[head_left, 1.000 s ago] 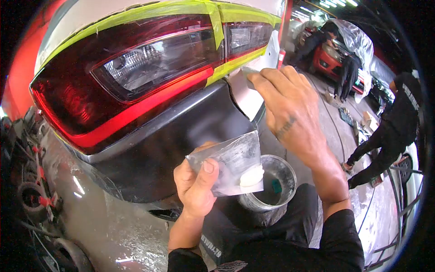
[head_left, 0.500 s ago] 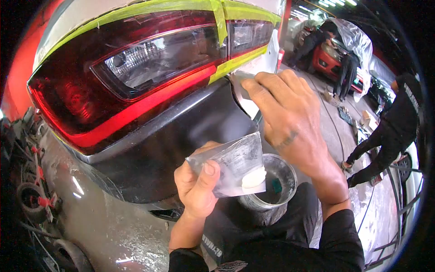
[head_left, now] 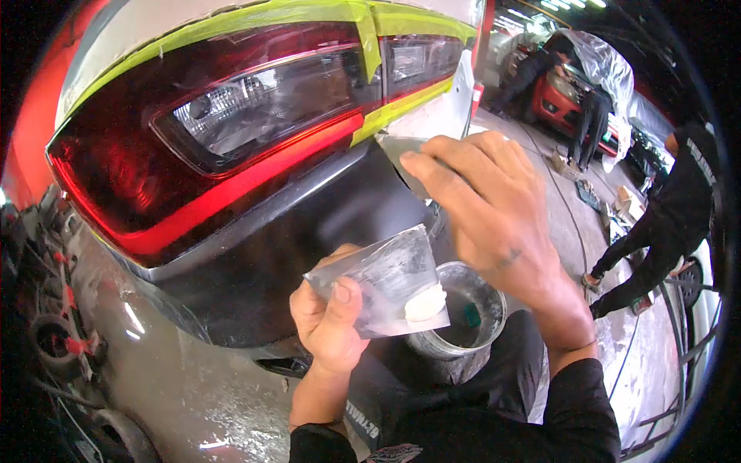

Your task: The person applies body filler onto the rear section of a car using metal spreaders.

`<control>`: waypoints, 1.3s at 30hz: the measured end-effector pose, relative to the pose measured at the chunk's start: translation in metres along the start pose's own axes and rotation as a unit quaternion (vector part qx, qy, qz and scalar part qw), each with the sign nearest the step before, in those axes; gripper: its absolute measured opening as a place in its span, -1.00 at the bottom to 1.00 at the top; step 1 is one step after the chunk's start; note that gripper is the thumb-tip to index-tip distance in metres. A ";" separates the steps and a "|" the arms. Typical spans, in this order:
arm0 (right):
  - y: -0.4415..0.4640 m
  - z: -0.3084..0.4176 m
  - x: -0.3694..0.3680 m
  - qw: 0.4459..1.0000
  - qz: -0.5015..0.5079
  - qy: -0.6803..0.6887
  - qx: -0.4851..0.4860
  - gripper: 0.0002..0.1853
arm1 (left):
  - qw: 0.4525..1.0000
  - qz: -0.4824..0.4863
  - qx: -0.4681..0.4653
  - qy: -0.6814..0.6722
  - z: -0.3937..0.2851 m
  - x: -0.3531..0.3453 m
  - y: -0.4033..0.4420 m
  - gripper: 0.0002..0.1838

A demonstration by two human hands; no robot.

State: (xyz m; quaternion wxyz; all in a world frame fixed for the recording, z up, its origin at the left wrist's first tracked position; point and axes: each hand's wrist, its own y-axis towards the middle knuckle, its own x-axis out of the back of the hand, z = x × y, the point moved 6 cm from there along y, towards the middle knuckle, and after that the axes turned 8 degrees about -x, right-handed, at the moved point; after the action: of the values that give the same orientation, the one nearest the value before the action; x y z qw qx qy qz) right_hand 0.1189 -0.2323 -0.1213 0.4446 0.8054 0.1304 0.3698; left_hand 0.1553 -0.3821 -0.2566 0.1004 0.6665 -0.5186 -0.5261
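Note:
My left hand [head_left: 328,328] grips a flat, smeared plate [head_left: 378,282], thumb on top. A lump of white putty [head_left: 424,305] rests near that plate's lower right corner. Between the fingers of my right hand [head_left: 498,204] is a thin flat spreader [head_left: 403,158], partly hidden by the fingers. Its edge is at the end of the dark bumper [head_left: 324,208], just below the tail light; whether it touches the surface I cannot tell. The red tail light [head_left: 116,170] is bordered by yellow-green masking tape [head_left: 369,46].
A bucket [head_left: 498,328] with a green item inside stands below the plate, near my knees. Old tyres [head_left: 123,436] and metal parts lie at the left. To the right are a person in black [head_left: 671,208], a plastic-covered red car [head_left: 556,108] and a cable on the floor.
My right hand has turned the spreader, showing its face differently, and shifted slightly at the bumper's end. My left hand and the plate have moved a little left.

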 end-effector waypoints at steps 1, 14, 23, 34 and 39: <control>-0.003 -0.001 0.003 1.000 -0.007 0.013 0.006 -0.62 | 1.000 -0.010 -0.004 -0.004 0.000 0.000 -0.001 -0.58; -0.079 -0.002 0.017 0.979 -0.037 0.202 -0.012 -0.58 | 0.992 -0.116 0.054 0.001 0.011 -0.018 0.003 -0.64; -0.078 -0.054 -0.014 0.996 -0.083 0.024 -0.001 -0.61 | 0.969 -0.153 -0.069 0.183 -0.018 0.002 0.009 -0.68; -0.021 -0.045 -0.013 0.993 -0.079 0.013 0.084 -0.56 | 0.967 -0.162 -0.094 0.174 -0.012 -0.001 0.006 -0.63; -0.016 -0.040 -0.017 0.992 -0.085 0.023 0.088 -0.55 | 0.969 -0.156 -0.104 0.160 -0.012 -0.003 0.008 -0.62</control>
State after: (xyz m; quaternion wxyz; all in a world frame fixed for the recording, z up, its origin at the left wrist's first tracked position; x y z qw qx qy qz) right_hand 0.0802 -0.2076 -0.1292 0.3985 0.8186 0.2403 0.3366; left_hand 0.1606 -0.3881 -0.2448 0.1678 0.8004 -0.3277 -0.4730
